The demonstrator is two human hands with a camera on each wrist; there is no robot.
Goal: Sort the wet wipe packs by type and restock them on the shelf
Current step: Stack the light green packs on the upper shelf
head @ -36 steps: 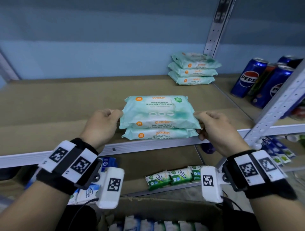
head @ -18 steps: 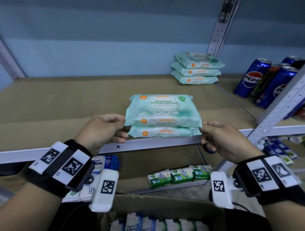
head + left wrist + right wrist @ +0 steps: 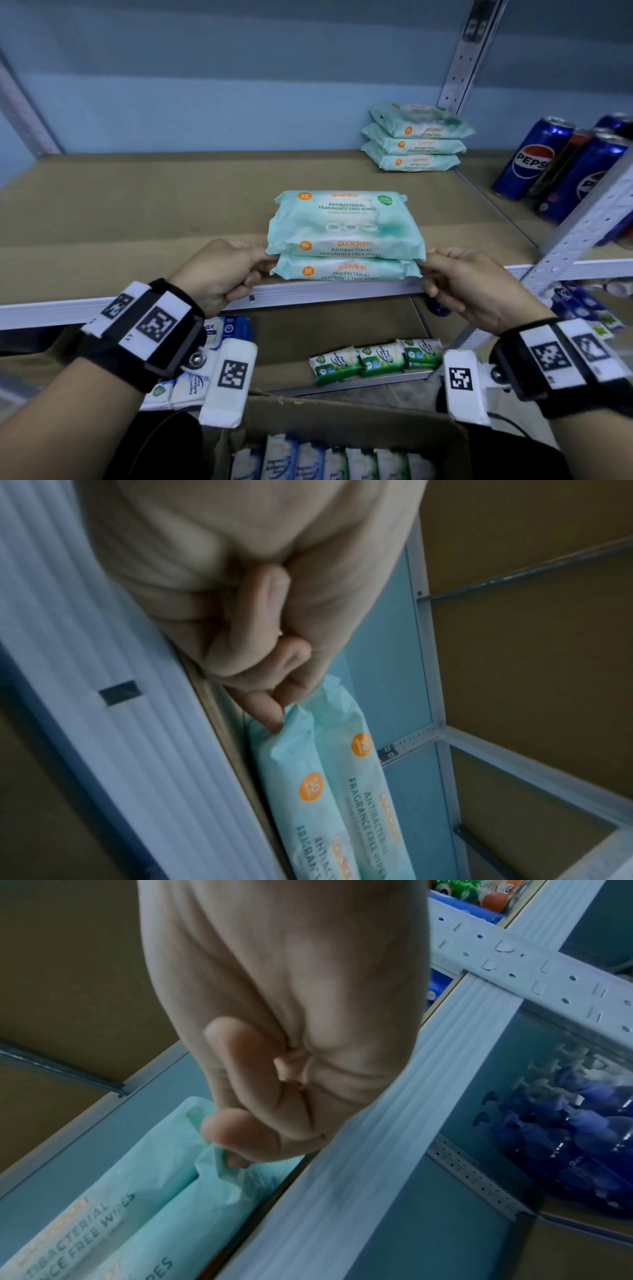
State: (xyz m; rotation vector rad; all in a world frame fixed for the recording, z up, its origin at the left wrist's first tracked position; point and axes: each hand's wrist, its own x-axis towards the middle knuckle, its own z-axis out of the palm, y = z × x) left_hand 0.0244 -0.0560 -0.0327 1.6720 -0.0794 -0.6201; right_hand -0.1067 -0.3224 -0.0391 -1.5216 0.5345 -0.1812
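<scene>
Two stacked wipe packs (image 3: 346, 236) lie at the front edge of the shelf (image 3: 137, 219), centre-right. Bare shelf board extends to the left of and behind them; a three-pack stack (image 3: 416, 138) occupies the rear right corner. The left hand (image 3: 219, 270) pinches the stack's left end seal; the right hand (image 3: 469, 281) pinches the right end seal. Both grips have fingers curled.
</scene>
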